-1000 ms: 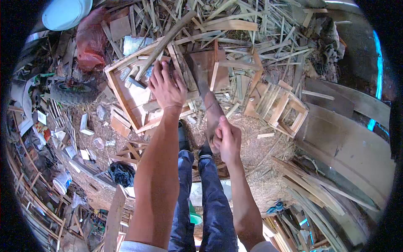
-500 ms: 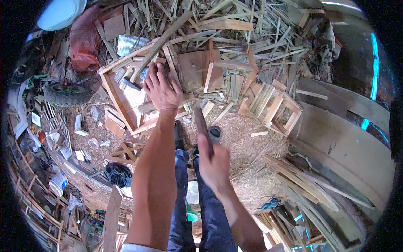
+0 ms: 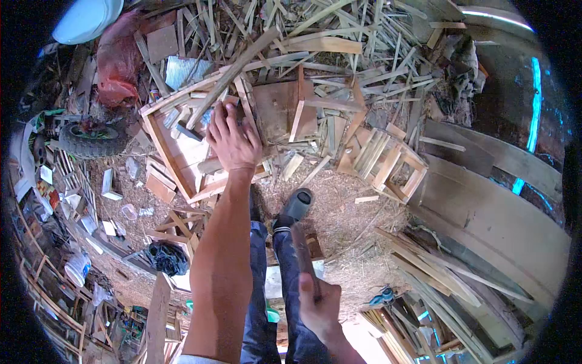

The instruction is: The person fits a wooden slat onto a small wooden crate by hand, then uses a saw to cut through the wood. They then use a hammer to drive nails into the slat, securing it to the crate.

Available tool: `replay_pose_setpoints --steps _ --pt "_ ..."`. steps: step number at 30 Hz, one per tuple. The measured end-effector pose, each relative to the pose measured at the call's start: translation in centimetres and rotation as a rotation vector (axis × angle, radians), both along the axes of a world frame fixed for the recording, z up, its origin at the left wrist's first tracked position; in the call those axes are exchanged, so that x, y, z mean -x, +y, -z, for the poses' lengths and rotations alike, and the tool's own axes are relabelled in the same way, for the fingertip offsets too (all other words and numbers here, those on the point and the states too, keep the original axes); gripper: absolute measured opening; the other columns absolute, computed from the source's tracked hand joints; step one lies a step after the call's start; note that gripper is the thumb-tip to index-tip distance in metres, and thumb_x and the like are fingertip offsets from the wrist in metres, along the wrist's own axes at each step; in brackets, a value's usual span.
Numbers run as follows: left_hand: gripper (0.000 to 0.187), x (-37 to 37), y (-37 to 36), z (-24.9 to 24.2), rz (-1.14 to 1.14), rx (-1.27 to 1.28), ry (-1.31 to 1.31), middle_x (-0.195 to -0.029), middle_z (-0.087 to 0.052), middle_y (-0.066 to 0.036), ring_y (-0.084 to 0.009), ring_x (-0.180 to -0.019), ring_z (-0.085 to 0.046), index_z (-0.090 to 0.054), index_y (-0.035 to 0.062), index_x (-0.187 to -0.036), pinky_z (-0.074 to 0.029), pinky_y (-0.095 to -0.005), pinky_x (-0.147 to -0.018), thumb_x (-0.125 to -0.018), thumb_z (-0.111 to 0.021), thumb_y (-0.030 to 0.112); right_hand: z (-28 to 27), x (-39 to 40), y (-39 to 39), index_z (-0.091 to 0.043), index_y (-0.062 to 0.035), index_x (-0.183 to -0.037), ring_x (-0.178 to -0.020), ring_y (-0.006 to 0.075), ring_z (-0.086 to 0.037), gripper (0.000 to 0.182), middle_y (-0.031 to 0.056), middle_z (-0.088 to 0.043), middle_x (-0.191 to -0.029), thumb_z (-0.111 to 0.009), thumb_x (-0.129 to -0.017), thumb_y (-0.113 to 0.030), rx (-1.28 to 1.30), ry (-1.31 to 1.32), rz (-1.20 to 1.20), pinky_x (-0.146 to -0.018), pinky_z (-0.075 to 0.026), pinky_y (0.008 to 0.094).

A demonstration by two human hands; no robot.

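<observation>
My left hand [image 3: 233, 138] is seen from the back, its fingers bent down over the inside of a shallow wooden frame [image 3: 162, 150]. What lies beneath its palm is hidden. A short wood piece [image 3: 209, 165] sticks out beside that wrist. Resting slantwise across the frame is a long wooden stick [image 3: 233, 71], and a dark bar-shaped piece [image 3: 189, 130] lies within it. My right hand [image 3: 320, 308], low and in front of my legs, is closed around a long, flat, dark brown tool [image 3: 302, 246]. Its kind is not clear.
A small slatted wooden crate [image 3: 394, 164] stands to the right. Several wood offcuts [image 3: 388, 67] are heaped at the back. On the left lie a tyre [image 3: 91, 139] and a black plastic bag [image 3: 167, 258]. Long boards [image 3: 448, 273] lean at the right. My sandalled foot [image 3: 296, 205] is near the frame.
My right hand has come down and back toward my body with the dark brown tool, away from the frame. The left hand keeps its place on the frame. My view has shifted slightly.
</observation>
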State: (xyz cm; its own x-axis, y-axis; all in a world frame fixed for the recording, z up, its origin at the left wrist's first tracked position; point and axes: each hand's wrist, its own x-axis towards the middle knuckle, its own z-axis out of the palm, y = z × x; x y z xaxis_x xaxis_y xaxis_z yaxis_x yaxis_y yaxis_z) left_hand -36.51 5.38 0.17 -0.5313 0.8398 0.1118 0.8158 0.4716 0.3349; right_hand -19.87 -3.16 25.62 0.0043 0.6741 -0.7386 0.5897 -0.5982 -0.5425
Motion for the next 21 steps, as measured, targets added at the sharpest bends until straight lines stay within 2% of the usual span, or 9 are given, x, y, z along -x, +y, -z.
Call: replay_pose_setpoints --steps 3,5,6,8,11,16,18,20,21 --pt "0.054 0.1 -0.3 -0.3 0.014 0.006 -0.009 -0.143 -0.041 -0.018 -0.0358 -0.130 -0.038 -0.045 0.0039 -0.135 -0.025 -0.0506 -0.106 -0.087 -0.049 0.029 4.0 0.9 1.6 -0.054 0.0012 -0.064 -0.048 0.0096 -0.040 0.051 0.0061 -0.040 -0.048 -0.053 -0.098 -0.036 0.061 -0.045 -0.007 -0.044 -0.033 0.0341" --pt "0.053 0.1 -0.1 -0.6 0.006 0.036 -0.002 -0.142 -0.041 -0.018 -0.0361 -0.130 -0.038 -0.046 0.0030 -0.134 -0.025 -0.0504 -0.107 -0.087 -0.050 0.028 10.5 3.0 5.3 -0.064 0.0025 -0.102 -0.061 0.0420 -0.064 0.044 0.0235 -0.062 -0.066 -0.050 -0.097 -0.039 0.128 -0.083 -0.114 -0.055 -0.048 0.0460" --pt "0.053 0.0 -0.1 -0.6 0.007 0.033 0.007 -0.142 -0.041 -0.019 -0.0362 -0.130 -0.038 -0.046 0.0023 -0.134 -0.025 -0.0497 -0.107 -0.087 -0.050 0.028 9.7 3.0 5.2 -0.064 0.0025 -0.102 -0.061 0.0420 -0.064 0.044 0.0235 -0.062 -0.066 -0.050 -0.097 -0.039 0.125 -0.082 -0.109 -0.055 -0.048 0.0460" --pt "0.053 0.1 -0.1 -0.7 0.012 0.033 -0.011 -0.142 -0.041 -0.019 -0.0361 -0.131 -0.038 -0.046 0.0021 -0.134 -0.025 -0.0495 -0.107 -0.087 -0.050 0.027 5.5 2.7 3.6 -0.061 0.0024 -0.073 -0.048 0.0138 -0.044 0.045 0.0091 -0.043 -0.050 -0.052 -0.099 -0.034 0.088 -0.085 0.002 -0.047 -0.037 0.0387" --pt "0.052 0.3 0.1 -0.3 0.007 0.024 -0.010 -0.142 -0.042 -0.019 -0.0359 -0.131 -0.038 -0.046 0.0016 -0.133 -0.025 -0.0494 -0.107 -0.087 -0.050 0.027 -1.9 0.0 -1.2 -0.065 0.0007 -0.079 -0.052 0.0056 -0.047 0.045 0.0038 -0.047 -0.051 -0.054 -0.097 -0.039 -0.041 0.066 0.159 -0.047 -0.038 0.0310" --pt "0.051 -0.1 0.0 -0.6 0.016 -0.002 0.002 -0.142 -0.042 -0.018 -0.0361 -0.130 -0.038 -0.046 0.0029 -0.134 -0.026 -0.0486 -0.107 -0.089 -0.049 0.027 8.2 2.4 2.9 -0.062 0.0011 -0.069 -0.044 0.0111 -0.048 0.051 0.0038 -0.050 -0.048 -0.054 -0.096 -0.042 0.042 -0.090 -0.004 -0.044 -0.037 0.0338" --pt "0.051 0.0 -0.2 -0.5 0.018 0.005 0.010 -0.142 -0.042 -0.019 -0.0362 -0.130 -0.039 -0.046 0.0033 -0.134 -0.026 -0.0488 -0.107 -0.089 -0.048 0.027 9.1 3.0 5.3 -0.054 -0.0077 -0.129 -0.064 0.0425 -0.063 0.046 0.0228 -0.060 -0.062 -0.049 -0.097 -0.039 0.139 -0.099 -0.139 -0.055 -0.051 0.0446" --pt "0.050 -0.2 0.0 -0.6 0.020 -0.004 -0.004 -0.142 -0.042 -0.019 -0.0360 -0.129 -0.039 -0.047 0.0032 -0.133 -0.026 -0.0488 -0.107 -0.089 -0.048 0.027 3.9 1.4 2.3 -0.067 0.0011 -0.084 -0.048 0.0186 -0.054 0.040 0.0107 -0.060 -0.057 -0.053 -0.097 -0.035 0.133 -0.108 -0.095 -0.050 -0.043 0.0365" --pt "0.050 -0.1 0.0 -0.6 0.012 -0.004 -0.003 -0.142 -0.042 -0.018 -0.0358 -0.129 -0.040 -0.048 0.0032 -0.132 -0.027 -0.0488 -0.106 -0.089 -0.049 0.027 1.3 0.6 0.4 -0.066 -0.0009 -0.105 -0.056 0.0184 -0.062 0.033 0.0122 -0.066 -0.068 -0.052 -0.098 -0.030 -0.163 -0.051 -0.042 -0.056 -0.049 0.0343"
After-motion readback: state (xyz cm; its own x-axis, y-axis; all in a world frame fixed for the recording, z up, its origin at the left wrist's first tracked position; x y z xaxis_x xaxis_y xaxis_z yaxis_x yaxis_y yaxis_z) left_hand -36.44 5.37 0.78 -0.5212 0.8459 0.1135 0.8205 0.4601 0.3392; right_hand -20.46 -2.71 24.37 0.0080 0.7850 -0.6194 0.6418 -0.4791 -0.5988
